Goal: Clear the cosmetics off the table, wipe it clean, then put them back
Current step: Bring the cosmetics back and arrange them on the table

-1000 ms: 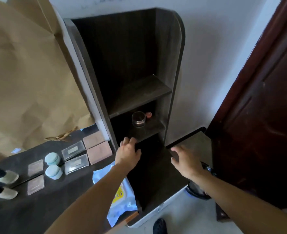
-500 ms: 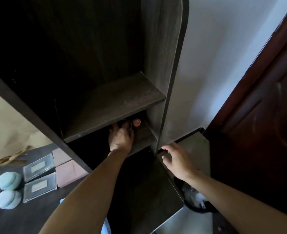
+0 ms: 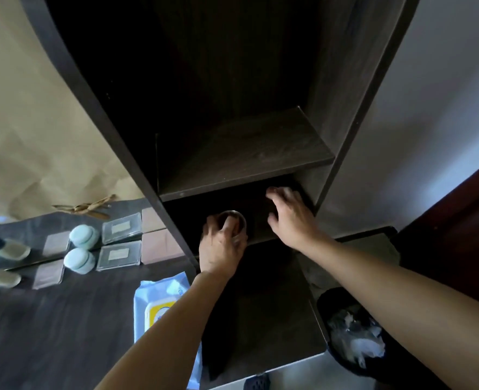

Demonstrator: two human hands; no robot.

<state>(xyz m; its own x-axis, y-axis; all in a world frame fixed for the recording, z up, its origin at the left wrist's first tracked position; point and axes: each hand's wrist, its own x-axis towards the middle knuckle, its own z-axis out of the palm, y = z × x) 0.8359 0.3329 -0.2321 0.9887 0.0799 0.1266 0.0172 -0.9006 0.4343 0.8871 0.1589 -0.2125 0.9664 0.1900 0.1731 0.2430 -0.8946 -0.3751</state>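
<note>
My left hand (image 3: 221,249) is curling its fingers (image 3: 229,225) around a small round glass jar (image 3: 234,220), gripping it by the sides at the front edge of the lower shelf (image 3: 263,235); the jar's rim is showing just above my knuckles. My right hand (image 3: 291,218) is reaching deeper into the same shelf space, its fingers (image 3: 277,192) spread and loosely bent, palm down; I cannot tell whether anything is lying under them, the recess there being too dark. Above both hands the upper shelf (image 3: 241,153) is sitting bare inside the dark wooden cabinet (image 3: 342,80).

To the left, on the dark table (image 3: 49,327), the rest of the cosmetics are lying in rows against a mirror: two pale blue round puffs (image 3: 79,260), two clear flat cases (image 3: 118,253), pinkish compacts (image 3: 48,274) and a pink box (image 3: 159,246), with bottles (image 3: 3,278) at the far left edge, blurred. A blue pack of wet wipes (image 3: 159,302) is lying flat near the table's front, partly under my left forearm. Brown paper (image 3: 35,122) is covering the wall behind. Down to the right, beside the cabinet, a black bin (image 3: 334,302) is holding crumpled white tissue (image 3: 356,342)
</note>
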